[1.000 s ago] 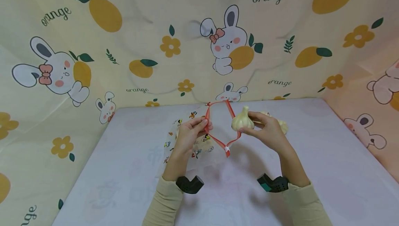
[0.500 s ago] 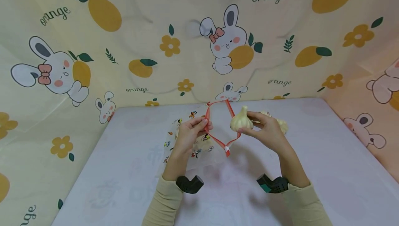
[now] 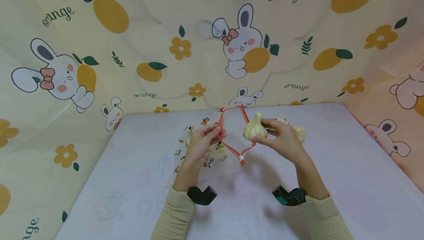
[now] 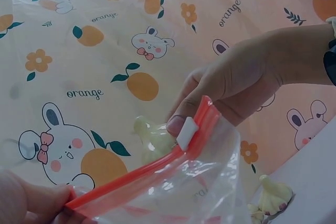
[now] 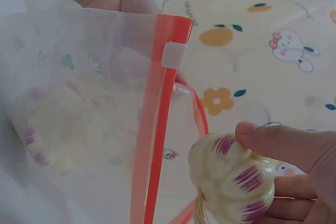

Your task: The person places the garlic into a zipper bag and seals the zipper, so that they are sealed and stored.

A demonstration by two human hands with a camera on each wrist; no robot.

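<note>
My left hand [image 3: 201, 142] pinches the red zip rim of a clear slider bag [image 3: 212, 164] printed with small cartoon figures. Its mouth gapes toward the right, and a white slider [image 3: 241, 157] sits at the rim's near end. Between thumb and fingers, my right hand [image 3: 285, 138] holds a pale garlic bulb [image 3: 254, 129], stem up, at the bag's mouth. Purple streaks mark this garlic bulb [image 5: 231, 174] in the right wrist view. Through the frosted plastic there, a blurred pale shape [image 5: 58, 135] with purple marks shows low in the bag.
More garlic bulbs [image 3: 299, 134] lie on the white-covered table [image 3: 132, 181] behind my right hand, partly hidden by it. A printed cloth wall [image 3: 185, 11] with rabbits and oranges rises along the table's back and sides.
My right hand has drifted slightly left with the garlic bulb, closer into the bag's mouth. My left hand and the bag have hardly moved.
</note>
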